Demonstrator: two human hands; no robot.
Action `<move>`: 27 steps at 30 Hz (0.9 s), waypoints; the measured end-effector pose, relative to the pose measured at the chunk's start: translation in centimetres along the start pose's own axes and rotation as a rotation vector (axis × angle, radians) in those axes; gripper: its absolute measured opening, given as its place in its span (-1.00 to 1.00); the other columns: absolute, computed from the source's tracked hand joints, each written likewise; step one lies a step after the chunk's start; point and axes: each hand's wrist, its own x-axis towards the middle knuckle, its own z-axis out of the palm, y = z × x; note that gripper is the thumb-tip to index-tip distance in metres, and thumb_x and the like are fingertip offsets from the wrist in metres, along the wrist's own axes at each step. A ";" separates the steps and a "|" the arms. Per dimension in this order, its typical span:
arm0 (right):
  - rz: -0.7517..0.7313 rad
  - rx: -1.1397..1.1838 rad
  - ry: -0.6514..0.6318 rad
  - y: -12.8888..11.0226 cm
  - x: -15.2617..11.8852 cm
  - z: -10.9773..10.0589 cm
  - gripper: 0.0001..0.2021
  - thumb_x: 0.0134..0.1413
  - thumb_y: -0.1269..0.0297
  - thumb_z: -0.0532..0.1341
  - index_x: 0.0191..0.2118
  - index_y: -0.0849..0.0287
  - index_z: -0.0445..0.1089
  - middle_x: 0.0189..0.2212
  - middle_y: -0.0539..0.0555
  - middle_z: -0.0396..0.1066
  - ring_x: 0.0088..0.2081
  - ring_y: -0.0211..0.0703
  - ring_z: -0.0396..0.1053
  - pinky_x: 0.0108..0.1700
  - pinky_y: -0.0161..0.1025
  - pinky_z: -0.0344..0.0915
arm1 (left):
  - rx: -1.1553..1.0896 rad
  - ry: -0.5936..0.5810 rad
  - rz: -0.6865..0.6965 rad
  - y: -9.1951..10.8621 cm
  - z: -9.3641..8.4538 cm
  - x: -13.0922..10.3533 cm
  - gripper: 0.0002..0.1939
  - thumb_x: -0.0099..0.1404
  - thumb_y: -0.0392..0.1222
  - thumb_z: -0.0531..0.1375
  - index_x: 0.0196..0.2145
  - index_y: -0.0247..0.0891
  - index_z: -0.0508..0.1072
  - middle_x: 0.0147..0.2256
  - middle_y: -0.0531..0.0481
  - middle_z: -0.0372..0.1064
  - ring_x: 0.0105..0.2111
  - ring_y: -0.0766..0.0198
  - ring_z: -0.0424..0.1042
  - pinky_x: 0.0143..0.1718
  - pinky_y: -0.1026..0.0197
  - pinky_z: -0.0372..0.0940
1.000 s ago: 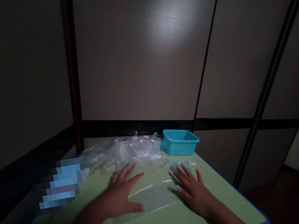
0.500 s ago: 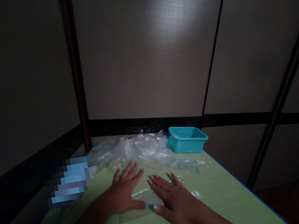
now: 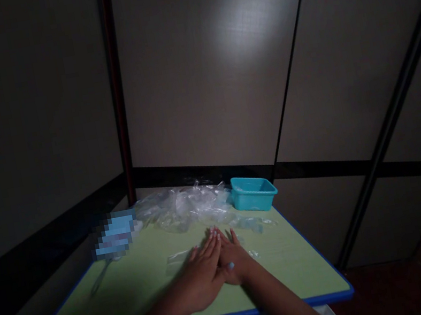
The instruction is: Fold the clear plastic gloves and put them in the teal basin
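Note:
Near the middle of the green table (image 3: pixel 137 295), my left hand (image 3: pixel 208 272) lies with its fingers stretched forward, its fingertips and thumb touching or overlapping my right hand. My right hand (image 3: pixel 234 259) rests flat beside it, its fingers extended and partly covered by the left. A clear plastic bag (image 3: pixel 177 258) lies flat under and around the hands, showing on the left. Its full outline is hidden. Behind the hands is a heap of crumpled clear plastic bags (image 3: pixel 194 206).
A turquoise basket (image 3: pixel 254 201) stands at the table's back right. A blurred blue item (image 3: pixel 116 234) with a thin cord or strap lies at the back left. Dark panelled walls stand behind and to the left, and the table has a blue edge.
My hands have come together from being apart, the left now touching the right. The view has shifted, so the table's front edge now shows.

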 end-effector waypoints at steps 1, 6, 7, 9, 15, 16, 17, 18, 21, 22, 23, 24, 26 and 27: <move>0.007 -0.015 -0.008 0.1 0.1 0.2 -0.24 0.04 0.04 0.02 0.28 0.14 -0.36 0.27 0.13 -0.51 0.26 0.07 -0.53 0.16 0.21 -0.50 | -0.009 0.016 -0.045 0.9 0.6 0.1 -0.33 0.33 0.17 -0.30 0.25 -0.26 -0.29 0.26 -0.06 -0.48 0.24 0.15 -0.37 0.18 -0.03 -0.21; 0.023 -0.028 -0.051 0.6 0.2 0.5 -0.22 0.03 0.01 0.01 0.28 0.21 -0.35 0.27 0.17 -0.52 0.26 0.04 -0.54 0.18 0.14 -0.47 | -0.034 0.086 -0.213 2.9 2.4 1.4 -0.23 0.31 0.20 -0.35 0.24 -0.48 -0.26 0.25 -0.20 -0.44 0.24 0.10 -0.33 0.18 -0.01 -0.16; 0.020 -0.028 -0.051 0.6 0.2 0.5 -0.21 0.02 0.00 0.01 0.28 0.23 -0.35 0.27 0.17 -0.51 0.26 0.04 -0.53 0.19 0.13 -0.46 | -0.029 0.097 -0.238 2.8 2.5 1.6 -0.21 0.30 0.21 -0.35 0.24 -0.52 -0.24 0.25 -0.23 -0.41 0.24 0.08 -0.30 0.18 0.00 -0.15; 0.009 -0.027 -0.026 0.7 0.0 0.5 -0.20 0.02 -0.01 0.00 0.28 0.25 -0.36 0.27 0.18 -0.48 0.26 0.02 -0.50 0.19 0.11 -0.45 | -0.015 0.104 -0.268 2.4 2.7 1.6 -0.19 0.29 0.22 -0.34 0.23 -0.56 -0.18 0.24 -0.26 -0.32 0.23 0.05 -0.23 0.17 0.00 -0.12; 0.018 0.006 0.020 0.5 0.1 0.6 -0.23 0.06 0.00 -0.08 0.27 0.33 -0.39 0.27 0.21 -0.41 0.27 -0.04 -0.44 0.19 0.11 -0.43 | 0.108 0.071 -0.294 -0.2 2.6 -0.2 -0.23 0.28 0.22 -0.31 0.19 -0.44 0.05 0.21 -0.23 -0.12 0.22 0.05 -0.18 0.18 -0.04 -0.16; 0.022 0.012 0.017 0.4 0.1 0.6 -0.21 0.05 -0.02 -0.07 0.27 0.33 -0.40 0.27 0.21 -0.42 0.27 -0.03 -0.45 0.19 0.12 -0.44 | 0.142 0.082 -0.301 -0.8 2.5 -0.8 -0.23 0.27 0.24 -0.28 0.19 -0.42 0.06 0.21 -0.22 -0.14 0.22 0.05 -0.19 0.17 -0.05 -0.16; 0.024 0.018 0.019 0.3 0.1 0.6 -0.19 0.05 -0.05 -0.07 0.27 0.32 -0.41 0.27 0.22 -0.43 0.27 -0.03 -0.46 0.19 0.12 -0.46 | 0.168 0.091 -0.306 -1.4 2.3 -1.4 -0.24 0.27 0.24 -0.26 0.20 -0.39 0.06 0.22 -0.20 -0.15 0.22 0.05 -0.19 0.17 -0.05 -0.15; 0.027 0.025 0.023 0.2 0.1 0.5 -0.18 0.04 -0.07 -0.07 0.27 0.32 -0.42 0.27 0.22 -0.43 0.27 -0.04 -0.47 0.19 0.13 -0.47 | 0.194 0.108 -0.321 -2.1 2.2 -2.0 -0.24 0.26 0.25 -0.25 0.20 -0.38 0.05 0.22 -0.20 -0.16 0.22 0.05 -0.19 0.17 -0.06 -0.16; 0.039 0.058 0.042 0.0 -0.1 0.2 -0.16 0.04 -0.14 -0.09 0.27 0.31 -0.42 0.27 0.23 -0.44 0.27 -0.04 -0.47 0.19 0.12 -0.48 | 0.252 0.142 -0.382 -4.3 1.7 -3.9 -0.23 0.24 0.26 -0.20 0.19 -0.39 0.06 0.21 -0.18 -0.14 0.22 0.04 -0.16 0.15 -0.10 -0.13; 0.042 0.072 0.055 0.0 -0.3 0.0 -0.14 0.04 -0.17 -0.10 0.27 0.30 -0.43 0.27 0.23 -0.44 0.27 -0.04 -0.46 0.19 0.13 -0.48 | 0.272 0.151 -0.397 -5.0 1.6 -4.5 -0.24 0.24 0.24 -0.19 0.19 -0.39 0.07 0.21 -0.18 -0.14 0.21 0.04 -0.14 0.15 -0.10 -0.12; 0.044 0.083 0.074 -0.1 -0.4 -0.2 -0.13 0.03 -0.20 -0.10 0.27 0.29 -0.44 0.27 0.23 -0.43 0.27 -0.04 -0.45 0.19 0.13 -0.49 | 0.289 0.160 -0.408 -5.6 1.5 -5.0 -0.25 0.25 0.23 -0.17 0.19 -0.40 0.06 0.21 -0.19 -0.12 0.21 0.04 -0.12 0.14 -0.10 -0.11; 0.046 0.089 0.097 -0.2 -0.6 -0.4 -0.12 0.02 -0.22 -0.09 0.27 0.28 -0.45 0.27 0.22 -0.42 0.27 -0.03 -0.44 0.18 0.14 -0.50 | 0.302 0.165 -0.413 -6.1 1.4 -5.4 -0.27 0.26 0.21 -0.16 0.19 -0.40 0.06 0.21 -0.18 -0.11 0.21 0.05 -0.11 0.14 -0.10 -0.10; 0.054 0.081 0.168 -0.4 -1.1 -0.7 -0.14 0.03 -0.22 -0.09 0.27 0.24 -0.43 0.27 0.18 -0.42 0.27 -0.03 -0.44 0.18 0.15 -0.57 | 0.327 0.171 -0.410 -6.7 1.2 -6.0 -0.32 0.27 0.16 -0.16 0.18 -0.39 0.09 0.21 -0.16 -0.10 0.21 0.06 -0.11 0.13 -0.11 -0.09; 0.066 0.072 0.210 -0.6 -1.4 -0.7 -0.17 0.05 -0.20 -0.10 0.28 0.22 -0.41 0.27 0.15 -0.43 0.27 -0.03 -0.44 0.17 0.15 -0.60 | 0.336 0.175 -0.409 -6.9 1.1 -6.2 -0.33 0.28 0.14 -0.15 0.17 -0.39 0.10 0.21 -0.16 -0.10 0.21 0.06 -0.11 0.13 -0.12 -0.08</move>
